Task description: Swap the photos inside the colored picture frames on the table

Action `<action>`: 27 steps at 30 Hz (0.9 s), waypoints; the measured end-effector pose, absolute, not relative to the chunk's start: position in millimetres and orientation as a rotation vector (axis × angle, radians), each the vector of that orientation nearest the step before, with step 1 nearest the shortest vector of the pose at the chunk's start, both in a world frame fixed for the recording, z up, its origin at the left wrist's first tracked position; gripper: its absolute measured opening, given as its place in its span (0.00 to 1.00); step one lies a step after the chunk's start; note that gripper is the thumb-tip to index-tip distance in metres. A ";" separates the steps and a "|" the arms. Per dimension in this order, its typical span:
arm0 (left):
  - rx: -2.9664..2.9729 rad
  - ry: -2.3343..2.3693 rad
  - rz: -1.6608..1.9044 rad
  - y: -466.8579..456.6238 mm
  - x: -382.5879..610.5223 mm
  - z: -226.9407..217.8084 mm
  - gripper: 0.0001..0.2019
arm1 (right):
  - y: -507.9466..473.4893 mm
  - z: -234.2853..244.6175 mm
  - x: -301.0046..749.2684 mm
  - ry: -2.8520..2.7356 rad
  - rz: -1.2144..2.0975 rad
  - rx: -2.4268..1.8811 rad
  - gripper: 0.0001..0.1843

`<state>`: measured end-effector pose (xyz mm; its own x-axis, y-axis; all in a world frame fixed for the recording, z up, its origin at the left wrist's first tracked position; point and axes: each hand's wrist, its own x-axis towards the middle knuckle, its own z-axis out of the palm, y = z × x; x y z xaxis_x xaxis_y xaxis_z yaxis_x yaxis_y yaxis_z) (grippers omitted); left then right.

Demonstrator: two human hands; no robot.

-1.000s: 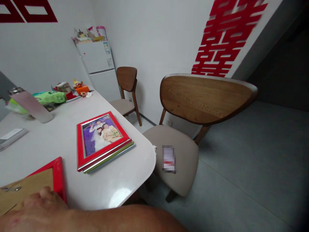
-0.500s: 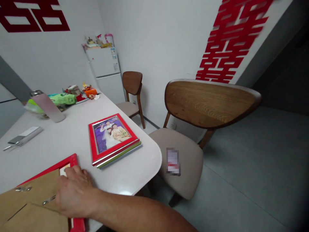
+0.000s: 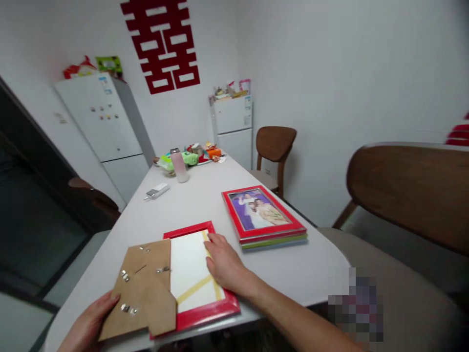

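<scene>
Atop red frame [image 3: 194,320], R hand [image 3: 225,261] flat, L hand [image 3: 90,322] under backing [image 3: 141,288]

We see a stack of red-framed wedding photos [image 3: 262,215] near the right edge of the white tabletop [image 3: 205,208], and a small silver-and-white device [image 3: 157,190] near its left edge. By the far end stand a frosted pink bottle [image 3: 179,166] and a green plastic bag [image 3: 186,159]. Past the table, a wooden chair [image 3: 274,144] sits beside a white fridge [image 3: 232,122]. A second white fridge [image 3: 97,117] stands farther left, and a red double-happiness paper-cut [image 3: 161,46] hangs on the wall between them. A larger wooden chair [image 3: 410,195] stands close to the tabletop's right edge.
</scene>
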<state>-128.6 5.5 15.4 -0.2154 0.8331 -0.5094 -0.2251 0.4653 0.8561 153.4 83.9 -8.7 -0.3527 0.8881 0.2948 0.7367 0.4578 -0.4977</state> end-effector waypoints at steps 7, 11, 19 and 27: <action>0.679 1.404 1.179 3.0 -140.7 14.8 0.18 | 85.6 -9.9 156.5 -2.168 0.324 -1.538 0.25; 0.711 1.397 1.255 2.3 -145.5 10.4 0.19 | 87.9 -9.9 156.4 -2.198 0.293 -1.552 0.24; 0.685 1.269 1.366 -3.1 -124.7 16.6 0.11 | 66.9 5.8 122.9 -2.022 0.573 -1.241 0.21; 0.677 1.015 1.282 -8.1 -87.5 34.9 0.12 | 44.6 40.2 75.4 -1.190 1.787 -0.723 0.24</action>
